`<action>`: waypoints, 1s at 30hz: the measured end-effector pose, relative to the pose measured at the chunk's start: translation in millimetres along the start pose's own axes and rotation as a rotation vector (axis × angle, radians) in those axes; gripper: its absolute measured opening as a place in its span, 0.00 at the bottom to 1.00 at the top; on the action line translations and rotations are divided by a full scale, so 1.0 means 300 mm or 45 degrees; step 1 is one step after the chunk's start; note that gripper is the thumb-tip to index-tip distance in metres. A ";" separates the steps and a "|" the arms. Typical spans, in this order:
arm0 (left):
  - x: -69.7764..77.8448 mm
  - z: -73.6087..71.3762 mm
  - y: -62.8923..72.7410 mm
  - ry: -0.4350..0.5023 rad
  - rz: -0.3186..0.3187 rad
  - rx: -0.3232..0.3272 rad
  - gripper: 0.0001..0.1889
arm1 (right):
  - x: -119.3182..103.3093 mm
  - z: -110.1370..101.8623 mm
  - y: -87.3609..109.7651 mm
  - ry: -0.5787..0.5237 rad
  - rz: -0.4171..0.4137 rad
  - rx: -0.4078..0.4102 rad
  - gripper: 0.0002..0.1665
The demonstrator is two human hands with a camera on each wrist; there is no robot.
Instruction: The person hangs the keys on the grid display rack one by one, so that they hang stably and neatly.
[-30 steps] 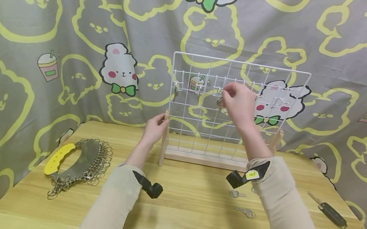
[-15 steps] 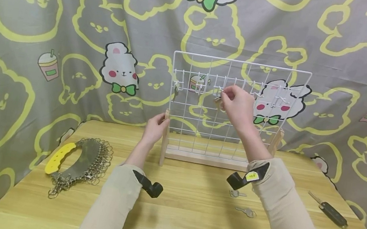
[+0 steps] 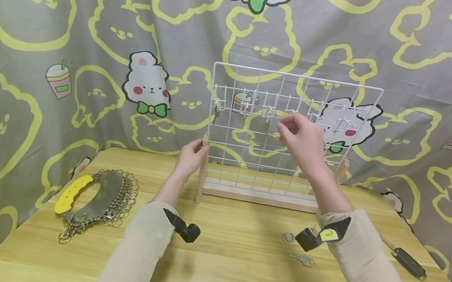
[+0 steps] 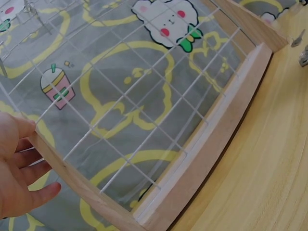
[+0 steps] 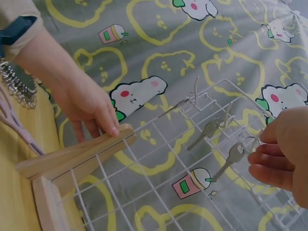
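A white wire grid rack with hooks stands on the table in a wooden base. My left hand grips the top of its left wooden post, the thumb on the near side and fingers behind. Three keys hang from hooks in the right wrist view: a far key, a middle key and a near key on a ring. My right hand hovers just right of the near key, fingers loosely bent, holding nothing visible. In the head view that key hangs at the third hook.
Loose keys lie on the table below my right forearm. A black-handled car key is at the right. A crescent-shaped metal piece with a yellow handle and many rings lies at the left. A patterned curtain stands behind.
My right hand has let go of the key at the third hook and moved right and slightly down. The key now hangs there on its own. My left hand has stayed on the post.
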State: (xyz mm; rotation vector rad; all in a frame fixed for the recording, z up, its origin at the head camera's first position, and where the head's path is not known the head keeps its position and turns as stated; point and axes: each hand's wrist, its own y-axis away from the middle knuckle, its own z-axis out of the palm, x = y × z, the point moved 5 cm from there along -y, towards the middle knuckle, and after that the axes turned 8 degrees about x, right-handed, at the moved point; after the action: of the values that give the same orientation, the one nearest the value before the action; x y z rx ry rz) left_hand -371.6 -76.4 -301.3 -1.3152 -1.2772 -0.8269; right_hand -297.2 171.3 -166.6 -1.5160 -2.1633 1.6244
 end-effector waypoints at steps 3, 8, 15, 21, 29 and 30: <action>-0.002 0.000 -0.002 0.002 0.001 -0.001 0.24 | 0.029 -0.018 0.043 0.026 0.022 -0.065 0.09; -0.007 0.002 -0.004 0.009 0.002 0.001 0.24 | 0.097 -0.043 0.135 0.065 0.063 -0.172 0.10; -0.006 0.002 -0.002 0.012 0.010 0.002 0.25 | 0.216 -0.056 0.277 0.116 0.103 -0.271 0.10; -0.006 0.000 0.000 0.020 0.013 0.007 0.25 | 0.323 -0.050 0.388 0.094 0.207 -0.377 0.12; -0.005 0.002 0.000 0.006 0.013 0.011 0.24 | 0.431 -0.019 0.511 0.109 0.290 -0.450 0.12; -0.005 0.002 0.000 0.008 0.013 0.011 0.24 | 0.443 -0.014 0.524 0.109 0.310 -0.458 0.13</action>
State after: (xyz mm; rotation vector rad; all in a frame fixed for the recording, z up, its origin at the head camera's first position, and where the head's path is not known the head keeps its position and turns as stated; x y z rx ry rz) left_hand -372.0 -76.2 -302.7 -1.3102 -1.2667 -0.8173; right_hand -260.4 263.6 -347.1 -1.9725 -2.3998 1.2384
